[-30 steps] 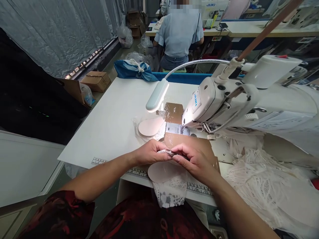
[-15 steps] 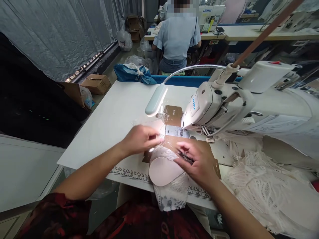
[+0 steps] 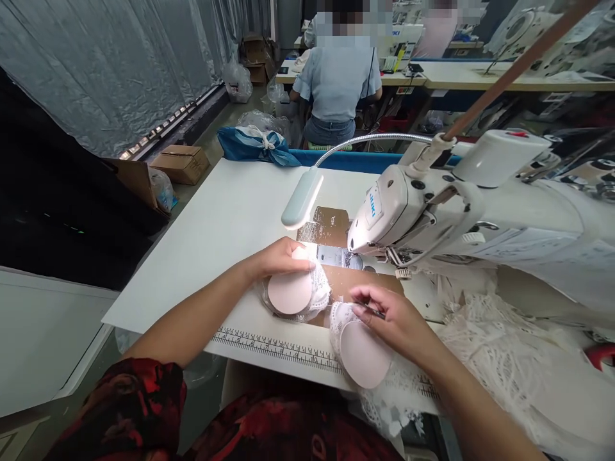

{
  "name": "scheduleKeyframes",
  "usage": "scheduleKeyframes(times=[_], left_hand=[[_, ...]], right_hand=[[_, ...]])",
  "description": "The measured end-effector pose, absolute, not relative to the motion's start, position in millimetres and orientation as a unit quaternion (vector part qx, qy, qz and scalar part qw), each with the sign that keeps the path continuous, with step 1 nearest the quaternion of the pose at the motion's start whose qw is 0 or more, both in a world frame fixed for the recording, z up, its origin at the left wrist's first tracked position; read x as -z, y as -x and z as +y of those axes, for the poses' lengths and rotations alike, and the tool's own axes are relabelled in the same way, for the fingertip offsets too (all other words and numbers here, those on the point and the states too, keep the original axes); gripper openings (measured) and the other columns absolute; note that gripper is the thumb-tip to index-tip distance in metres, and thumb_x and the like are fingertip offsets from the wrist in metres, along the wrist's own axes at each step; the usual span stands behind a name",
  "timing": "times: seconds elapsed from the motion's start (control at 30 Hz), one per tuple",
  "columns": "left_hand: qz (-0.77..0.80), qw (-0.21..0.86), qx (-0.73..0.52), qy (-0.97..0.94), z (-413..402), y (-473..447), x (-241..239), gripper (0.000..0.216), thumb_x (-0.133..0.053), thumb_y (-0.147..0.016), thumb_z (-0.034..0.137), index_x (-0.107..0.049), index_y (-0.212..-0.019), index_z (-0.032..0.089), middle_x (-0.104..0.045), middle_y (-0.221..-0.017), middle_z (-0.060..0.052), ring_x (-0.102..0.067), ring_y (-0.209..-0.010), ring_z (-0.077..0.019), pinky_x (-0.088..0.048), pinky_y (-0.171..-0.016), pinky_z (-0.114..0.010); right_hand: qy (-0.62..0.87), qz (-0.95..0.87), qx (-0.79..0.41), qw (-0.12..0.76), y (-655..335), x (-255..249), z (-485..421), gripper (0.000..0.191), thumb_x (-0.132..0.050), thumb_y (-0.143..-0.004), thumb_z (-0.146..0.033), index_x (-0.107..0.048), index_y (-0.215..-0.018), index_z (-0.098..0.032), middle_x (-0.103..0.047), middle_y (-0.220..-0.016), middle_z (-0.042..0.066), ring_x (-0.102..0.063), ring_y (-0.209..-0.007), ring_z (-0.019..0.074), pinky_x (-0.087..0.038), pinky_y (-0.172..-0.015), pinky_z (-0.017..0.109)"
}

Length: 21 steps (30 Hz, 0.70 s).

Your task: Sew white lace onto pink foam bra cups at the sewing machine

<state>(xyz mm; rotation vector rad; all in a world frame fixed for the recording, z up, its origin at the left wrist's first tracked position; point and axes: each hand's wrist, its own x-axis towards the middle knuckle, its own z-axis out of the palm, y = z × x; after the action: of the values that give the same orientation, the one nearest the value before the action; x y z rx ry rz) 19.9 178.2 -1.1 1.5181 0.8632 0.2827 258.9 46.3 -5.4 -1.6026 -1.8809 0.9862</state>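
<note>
A lace-trimmed, pale pink bra cup [image 3: 289,292] is pinched at its upper edge by my left hand [image 3: 283,257], thumb on top. A second bra cup [image 3: 365,354], with white lace along its edge, lies at the table's front edge to the right. Over its lace top is my right hand [image 3: 384,314], fingers curled around a slim dark metal tool that looks like thread snips [image 3: 373,311]. Most of that tool is hidden in the palm. Lace from the second cup hangs over the table edge. Both cups lie left of and in front of the sewing machine [image 3: 384,208].
A lit lamp [image 3: 302,198] on a bendy neck hangs over the table. Brown tape [image 3: 331,224] surrounds the needle plate [image 3: 331,256]. A printed ruler [image 3: 278,349] runs along the front edge. White lace pieces [image 3: 500,346] are heaped at right. Ahead, a person [image 3: 335,83] sits at another table.
My left hand has taken hold of one cup, now drawn out to the left. The other cup has shifted right and toward the front edge; my right hand has moved slightly right.
</note>
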Motion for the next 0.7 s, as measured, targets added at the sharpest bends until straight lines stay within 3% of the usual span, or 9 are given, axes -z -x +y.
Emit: scheduleKeyframes(times=[0.1,0.2,0.3,0.47,0.57,0.63,0.7], left_hand=[[0.353,0.675,-0.133,-0.634,172,-23,2,0.023,-0.072,-0.075,0.034,-0.064,-0.075,0.012,-0.063,-0.071,-0.003,-0.058,-0.064,-0.0138,-0.045,-0.057,-0.023],[0.331,0.69,-0.133,-0.63,170,-24,2,0.022,-0.072,-0.076,0.032,-0.068,-0.083,0.012,-0.064,-0.076,-0.004,-0.058,-0.068,-0.0141,-0.046,-0.06,-0.023],[0.316,0.686,-0.128,-0.643,172,-21,0,0.023,-0.071,-0.076,0.031,-0.068,-0.088,0.012,-0.065,-0.082,-0.004,-0.059,-0.074,-0.015,-0.047,-0.065,-0.024],[0.27,0.614,-0.089,-0.736,174,-17,-4,0.035,-0.067,-0.075,0.025,-0.064,-0.109,0.016,-0.064,-0.105,-0.007,-0.06,-0.092,-0.0194,-0.047,-0.077,-0.028],[0.237,0.533,-0.108,-0.805,170,-23,-2,0.045,-0.072,-0.073,0.031,-0.061,-0.114,0.018,-0.062,-0.114,-0.007,-0.056,-0.104,-0.0225,-0.044,-0.089,-0.032],[0.236,0.499,-0.127,-0.824,167,-29,1,0.046,-0.075,-0.071,0.037,-0.062,-0.111,0.018,-0.063,-0.109,-0.006,-0.057,-0.099,-0.0212,-0.044,-0.086,-0.031],[0.243,0.509,-0.121,-0.816,163,-35,6,0.04,-0.074,-0.073,0.039,-0.063,-0.105,0.017,-0.064,-0.096,-0.003,-0.057,-0.084,-0.0169,-0.044,-0.073,-0.026]], right_hand=[[0.577,-0.614,-0.446,0.3,-242,8,59,0.04,-0.063,-0.078,-0.043,-0.06,-0.111,-0.021,-0.066,-0.104,0.008,-0.061,-0.095,0.0224,-0.049,-0.079,0.035],[0.567,-0.624,-0.454,0.289,-227,12,68,0.024,-0.058,-0.083,-0.043,-0.062,-0.082,-0.02,-0.062,-0.077,0.001,-0.056,-0.072,0.0167,-0.045,-0.064,0.03],[0.573,-0.629,-0.432,0.3,-224,16,69,0.031,-0.053,-0.087,-0.043,-0.053,-0.066,-0.02,-0.051,-0.063,-0.003,-0.045,-0.061,0.0131,-0.037,-0.056,0.027],[0.573,-0.596,-0.469,0.311,-229,17,66,0.028,-0.053,-0.087,-0.044,-0.058,-0.077,-0.019,-0.054,-0.068,-0.002,-0.048,-0.064,0.0139,-0.039,-0.059,0.027],[0.567,-0.592,-0.474,0.32,-228,15,65,0.028,-0.053,-0.087,-0.045,-0.062,-0.083,-0.019,-0.059,-0.073,0.0,-0.053,-0.068,0.0156,-0.042,-0.062,0.028],[0.562,-0.593,-0.471,0.333,-227,14,65,0.027,-0.054,-0.087,-0.044,-0.064,-0.087,-0.019,-0.064,-0.08,0.002,-0.057,-0.074,0.0173,-0.045,-0.068,0.029],[0.557,-0.593,-0.466,0.348,-225,14,64,0.025,-0.056,-0.087,-0.043,-0.065,-0.093,-0.02,-0.067,-0.088,0.003,-0.06,-0.082,0.0188,-0.047,-0.074,0.03]])
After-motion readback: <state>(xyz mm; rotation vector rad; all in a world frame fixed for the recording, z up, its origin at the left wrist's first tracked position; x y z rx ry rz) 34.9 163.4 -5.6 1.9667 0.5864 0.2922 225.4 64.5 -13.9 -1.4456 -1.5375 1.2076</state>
